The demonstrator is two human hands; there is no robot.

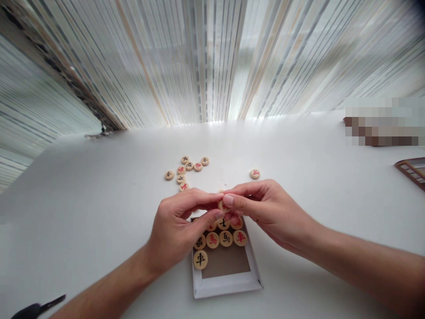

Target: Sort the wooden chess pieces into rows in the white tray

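A round wooden piece (224, 206) with a red marking was held up between the two hands, above the far end of a shallow white box (229, 285). The left hand (175, 223) and the right hand (265, 206) were together at the fingertips, both pinched on this piece; the right thumb lay over its upper face, and the left thumb came in at its lower left edge.

Below and partly behind the fingers, the box was filled in part. One row of four pieces (226, 239) lay side by side, and more pieces showed beyond it, half covered by the hands. Nearer the person, a single piece with a black character (200, 259) sat at the left wall; the brown floor to its right was bare, with nothing set there yet.

Farther out, still unboxed, a loose cluster of pieces (189, 165) lay on the white bench (116, 199) beyond the left hand, with one more piece (255, 174) alone beyond the right hand. Whether others lay behind the fingers could not be fully told. A striped curtain (159, 57) hung behind the bench.
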